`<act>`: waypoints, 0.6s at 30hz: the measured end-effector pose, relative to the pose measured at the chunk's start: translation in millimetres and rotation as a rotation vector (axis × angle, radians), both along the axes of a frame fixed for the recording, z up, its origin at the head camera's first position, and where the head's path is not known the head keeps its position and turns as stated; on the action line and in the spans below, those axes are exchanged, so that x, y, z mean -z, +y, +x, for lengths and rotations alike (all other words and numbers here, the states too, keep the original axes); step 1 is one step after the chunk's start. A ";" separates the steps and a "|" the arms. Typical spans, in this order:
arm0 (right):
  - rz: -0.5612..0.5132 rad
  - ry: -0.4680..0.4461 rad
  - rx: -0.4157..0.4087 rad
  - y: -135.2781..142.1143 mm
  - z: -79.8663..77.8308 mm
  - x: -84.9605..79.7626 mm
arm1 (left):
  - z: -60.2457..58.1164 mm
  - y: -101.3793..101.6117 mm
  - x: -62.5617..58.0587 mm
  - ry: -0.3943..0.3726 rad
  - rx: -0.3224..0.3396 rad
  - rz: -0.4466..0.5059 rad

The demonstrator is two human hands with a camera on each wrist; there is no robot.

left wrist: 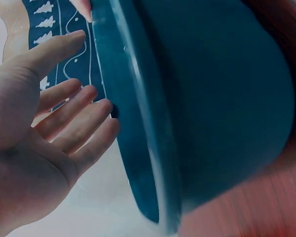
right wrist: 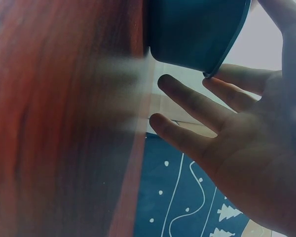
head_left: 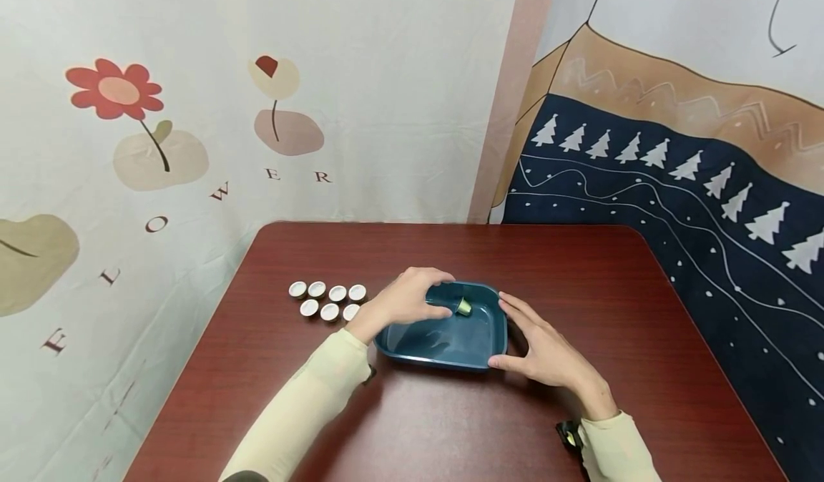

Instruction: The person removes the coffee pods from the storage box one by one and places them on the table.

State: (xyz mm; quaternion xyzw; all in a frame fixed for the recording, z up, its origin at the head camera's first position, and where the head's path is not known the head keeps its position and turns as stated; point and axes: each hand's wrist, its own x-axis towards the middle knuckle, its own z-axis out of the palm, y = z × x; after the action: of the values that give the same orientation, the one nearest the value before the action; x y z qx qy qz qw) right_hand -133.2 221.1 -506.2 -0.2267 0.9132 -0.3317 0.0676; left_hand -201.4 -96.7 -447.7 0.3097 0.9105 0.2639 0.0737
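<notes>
A dark blue rounded rectangular tub (head_left: 444,361) sits on the table. Inside it, near the far side, lies a small shiny green cup-shaped piece (head_left: 464,307), tipped over. My left hand (head_left: 410,297) hovers above the tub's left part, fingers apart and holding nothing; in the left wrist view the same hand's fingers (left wrist: 93,126) are loosely spread beside the rim. At the right end, my right hand (head_left: 547,346) spans the tub, thumb at the near corner and fingertips at the far one. Its fingers (right wrist: 192,101) are fairly straight in the right wrist view.
To the left of the tub, several small round pieces with white tops (head_left: 330,313) stand in two rows on the reddish-brown table (head_left: 444,425). Behind the table hangs a printed curtain (head_left: 399,110) with flowers and letters; a navy tree-patterned cloth (head_left: 644,196) is at the right.
</notes>
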 end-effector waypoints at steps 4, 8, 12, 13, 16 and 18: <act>-0.001 0.000 -0.002 0.3 -0.1 -0.2 | -4.4 8.8 7.1 0.001 0.046 -0.010; -0.002 -0.001 -0.004 0.3 -0.3 -0.6 | -14.3 16.0 24.3 -0.011 0.087 -0.031; -0.004 0.004 -0.006 0.5 -0.5 -0.8 | -15.6 23.9 25.8 -0.046 0.108 -0.075; -0.004 0.006 -0.007 0.5 -0.5 -0.9 | -13.5 26.2 21.1 -0.062 0.107 -0.091; -0.004 0.009 -0.006 0.7 -0.2 -0.7 | -11.8 30.9 17.6 -0.087 0.104 -0.124; -0.003 0.010 -0.006 0.6 0.2 -0.7 | -13.4 32.9 19.9 -0.098 0.103 -0.138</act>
State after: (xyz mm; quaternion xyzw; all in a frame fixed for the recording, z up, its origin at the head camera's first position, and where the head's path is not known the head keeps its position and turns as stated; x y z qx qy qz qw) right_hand -133.0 221.7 -505.6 -0.2310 0.9124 -0.3318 0.0638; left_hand -214.8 -63.8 -467.7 0.3373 0.9046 0.2113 0.1526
